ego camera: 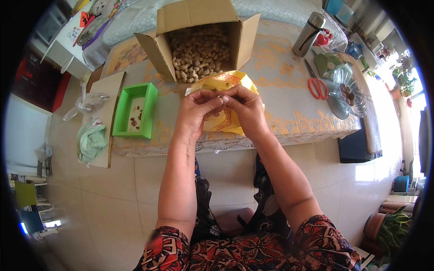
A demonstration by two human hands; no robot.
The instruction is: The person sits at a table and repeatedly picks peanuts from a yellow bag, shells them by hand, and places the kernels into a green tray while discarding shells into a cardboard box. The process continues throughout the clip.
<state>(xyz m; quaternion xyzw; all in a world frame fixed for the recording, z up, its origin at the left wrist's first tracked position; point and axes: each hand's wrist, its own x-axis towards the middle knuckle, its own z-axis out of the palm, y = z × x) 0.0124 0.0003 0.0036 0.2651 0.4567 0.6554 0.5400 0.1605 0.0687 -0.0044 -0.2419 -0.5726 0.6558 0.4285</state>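
Note:
My left hand (195, 110) and my right hand (244, 108) meet in front of me, thumbs and forefingers pinching a peanut that the fingertips mostly hide. Under them a yellow plastic bag (234, 123) with red print lies spread at the table's near edge. Just beyond it, a cardboard box (198, 15) on its side faces me with its flaps spread, and unshelled peanuts (200, 54) fill its inside and reach its mouth. Left of my hands stands a bright green open box (149, 117); several red-skinned peanut kernels (134, 122) lie on its pale bottom.
The table wears a grey and gold patterned tablecloth (288, 98). On its right are a steel thermos (308, 34), red-handled scissors (317, 86) and a clear petal-shaped dish (357, 103) holding brown pieces. A pale board (103, 101) at left carries a mint green towel (91, 140) and a clear plastic bag (90, 103).

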